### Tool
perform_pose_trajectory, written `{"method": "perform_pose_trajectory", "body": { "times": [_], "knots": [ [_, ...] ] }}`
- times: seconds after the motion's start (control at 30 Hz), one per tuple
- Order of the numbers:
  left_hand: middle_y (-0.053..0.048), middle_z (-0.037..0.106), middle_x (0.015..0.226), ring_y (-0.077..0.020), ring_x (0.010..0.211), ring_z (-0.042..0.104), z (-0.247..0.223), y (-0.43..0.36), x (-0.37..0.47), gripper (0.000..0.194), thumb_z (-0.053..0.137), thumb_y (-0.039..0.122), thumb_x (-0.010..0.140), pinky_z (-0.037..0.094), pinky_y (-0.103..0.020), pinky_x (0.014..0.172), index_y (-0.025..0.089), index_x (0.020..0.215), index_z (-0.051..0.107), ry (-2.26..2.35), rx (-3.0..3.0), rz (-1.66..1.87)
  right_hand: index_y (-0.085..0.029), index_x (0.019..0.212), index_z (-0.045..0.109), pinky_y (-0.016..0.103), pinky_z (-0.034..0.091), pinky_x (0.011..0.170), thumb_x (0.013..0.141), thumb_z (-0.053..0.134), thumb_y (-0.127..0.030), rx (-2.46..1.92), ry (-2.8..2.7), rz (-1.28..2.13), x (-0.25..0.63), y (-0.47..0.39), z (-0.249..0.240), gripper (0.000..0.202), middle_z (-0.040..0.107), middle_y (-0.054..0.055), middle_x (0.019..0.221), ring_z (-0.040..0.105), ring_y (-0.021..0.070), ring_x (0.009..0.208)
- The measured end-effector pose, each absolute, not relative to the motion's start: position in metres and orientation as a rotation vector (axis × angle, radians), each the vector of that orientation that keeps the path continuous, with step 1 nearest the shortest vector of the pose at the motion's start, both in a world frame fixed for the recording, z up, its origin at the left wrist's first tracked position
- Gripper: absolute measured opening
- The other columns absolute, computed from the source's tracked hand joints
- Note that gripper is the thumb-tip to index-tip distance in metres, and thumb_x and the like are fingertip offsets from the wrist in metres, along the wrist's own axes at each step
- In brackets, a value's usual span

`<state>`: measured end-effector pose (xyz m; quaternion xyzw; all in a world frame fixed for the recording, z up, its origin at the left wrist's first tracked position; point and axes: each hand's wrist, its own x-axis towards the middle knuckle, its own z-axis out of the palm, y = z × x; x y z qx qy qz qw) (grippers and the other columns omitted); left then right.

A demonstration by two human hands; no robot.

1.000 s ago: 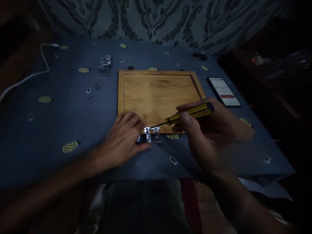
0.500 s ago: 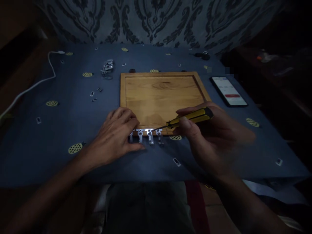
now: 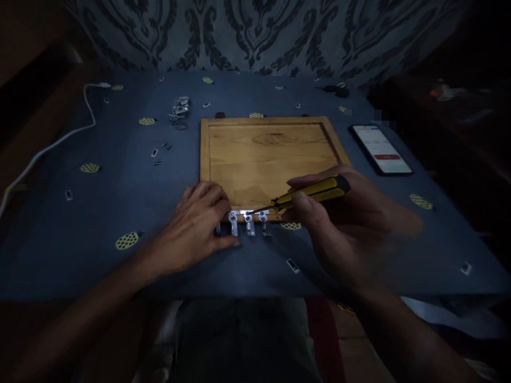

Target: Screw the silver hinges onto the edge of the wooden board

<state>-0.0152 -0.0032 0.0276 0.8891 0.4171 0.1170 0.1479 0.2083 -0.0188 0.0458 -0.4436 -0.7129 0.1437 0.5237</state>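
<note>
A wooden board (image 3: 263, 154) with a raised frame lies on the table. Along its front edge runs a metal hook rail (image 3: 240, 213), its several hooks pointing toward me. My left hand (image 3: 194, 229) is closed round the front left corner of the board, fingers bent over the rail's left end and thumb below the edge. In my right hand (image 3: 343, 223) is a yellow-and-black screwdriver (image 3: 307, 193), gripped by its handle and tilted down to the left. Its tip meets the rail at the middle visible hook; the screw head there is too small to make out.
Loose metal hardware (image 3: 180, 110) lies in a pile at the back left, with several small screws (image 3: 158, 162) nearer me. A phone (image 3: 381, 150) with a lit screen rests right of the board. A white cable (image 3: 56, 139) crosses the left side; a dark object (image 3: 339, 91) lies back right.
The view has shifted slightly, so the board and table appear a little further right. The screwdriver tip sits slightly further left on the rail. Both hands keep their holds.
</note>
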Motion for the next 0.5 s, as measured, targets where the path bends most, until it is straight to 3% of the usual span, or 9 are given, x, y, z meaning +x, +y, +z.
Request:
{"method": "perform_pose_trajectory", "body": {
  "times": [0.5],
  "knots": [
    [-0.008,0.065,0.111,-0.0304,0.116,0.055,0.029,-0.004,-0.010,0.038,0.083,0.047,0.084,0.044,-0.044,0.095,0.016,0.096,0.065,1.229,2.541,0.308,-0.027,0.089,0.070,0.033,0.056,0.058,0.093,0.070,-0.023,-0.990,-1.787,0.380,0.192,-0.010,0.045,0.006,0.072,0.001,0.085,0.066,0.0162,0.065]
  ]
}}
